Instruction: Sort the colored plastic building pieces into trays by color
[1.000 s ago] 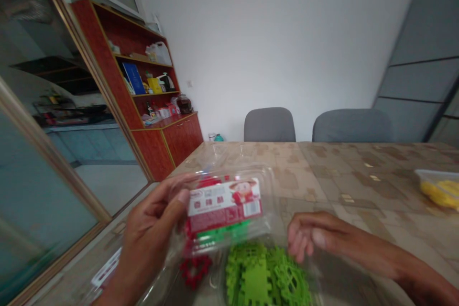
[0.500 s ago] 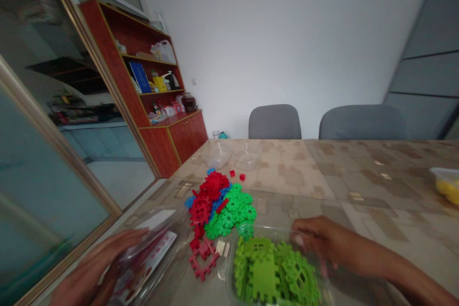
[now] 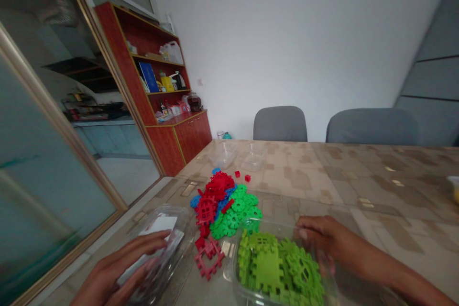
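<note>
My right hand (image 3: pixel 322 239) is closed on the right rim of a clear plastic container (image 3: pixel 234 272) filled with lime-green interlocking building pieces (image 3: pixel 267 263). On the left, my left hand (image 3: pixel 131 265) lies with fingers stretched and a little apart over clear plastic lids (image 3: pixel 179 215), with white printed paper (image 3: pixel 163 224) among them. Between the hands, a pinkish-red toothed piece (image 3: pixel 210 260) rests on the table. Just beyond it is a pile of red pieces (image 3: pixel 218 186), blue pieces (image 3: pixel 224 201) and bright green flower-shaped pieces (image 3: pixel 238 213).
Two clear plastic containers (image 3: pixel 224 153) stand farther back on the patterned table (image 3: pixel 294 172), with two small red cubes (image 3: pixel 247 178) nearer. Grey chairs (image 3: pixel 280 124) line the far edge. A container with yellow contents (image 3: pixel 455 191) shows at the right edge.
My left hand has shifted right and its fingers now spread over the lids, which lie lower and flatter. The view has turned slightly right. My right hand keeps hold of the container.
</note>
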Demonstrator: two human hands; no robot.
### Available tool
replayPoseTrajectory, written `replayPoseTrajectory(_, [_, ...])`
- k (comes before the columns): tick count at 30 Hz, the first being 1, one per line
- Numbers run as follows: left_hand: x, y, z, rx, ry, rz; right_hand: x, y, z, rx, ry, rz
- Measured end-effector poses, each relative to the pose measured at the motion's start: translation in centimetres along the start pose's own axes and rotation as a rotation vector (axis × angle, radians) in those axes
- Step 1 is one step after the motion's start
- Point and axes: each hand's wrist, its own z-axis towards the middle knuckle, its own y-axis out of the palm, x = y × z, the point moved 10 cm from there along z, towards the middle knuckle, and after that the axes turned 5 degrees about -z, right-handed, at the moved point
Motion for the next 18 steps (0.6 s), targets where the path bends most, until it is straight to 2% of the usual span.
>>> replayPoseTrajectory(2, [3.0,2.0,1.8,-0.126,-0.047,-0.19,-0.4,-0.1,0.2,0.031,-0.002,0.021])
replayPoseTrajectory(6, [8.0,8.1,3.5,-0.463,-0.247,-0.695,-1.8,0.5,0.8,0.059,-0.021,0.112])
replayPoseTrajectory(8, [9.3,10.6,3.7,-0.606,-0.334,-0.877,-1.9,0.9,1.1,0.08,-0.007,0.139])
replayPoseTrajectory(10, [9.3,12.2,3.7,-0.705,-0.446,-1.021,-1.7,1.1,1.5,0.128,0.008,0.177])
replayPoseTrajectory(14, [9.0,12.8,4.0,-0.787,-0.61,-1.203,-1.5,1.7,2.5,0.164,-0.022,0.295])
replayPoseTrajectory(18, [9.5,10.6,5.8,-0.717,-0.52,-1.223,-1.5,1.8,3.1,0.201,-0.076,0.408])
